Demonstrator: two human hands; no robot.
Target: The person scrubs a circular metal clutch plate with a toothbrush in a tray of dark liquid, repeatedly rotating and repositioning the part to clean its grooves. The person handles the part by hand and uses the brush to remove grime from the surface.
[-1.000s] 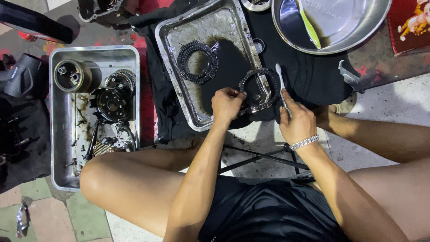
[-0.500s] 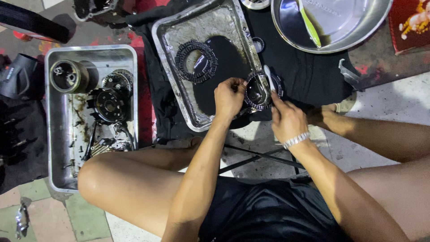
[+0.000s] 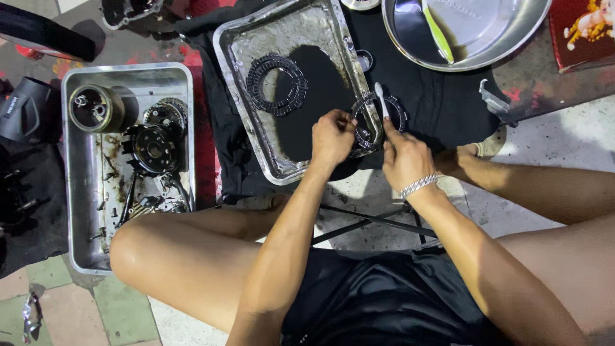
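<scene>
My left hand (image 3: 332,138) pinches a dark toothed ring plate (image 3: 373,119), held tilted over the right rim of an oily steel tray (image 3: 254,131). My right hand (image 3: 405,160) grips a white toothbrush (image 3: 381,98), its head resting against the ring. Inside the tray lies a second toothed ring plate (image 3: 277,83) next to a pool of black oil (image 3: 317,96).
A second steel tray (image 3: 79,211) at left holds a clutch drum (image 3: 96,107), a round hub (image 3: 152,148) and small parts. A round steel basin (image 3: 462,33) with a green-handled brush (image 3: 437,33) sits top right on black cloth (image 3: 442,102). My bare knees frame the bottom.
The right hand moved left, bringing the toothbrush onto the ring. The left hand raised and tilted the ring at the tray's rim.
</scene>
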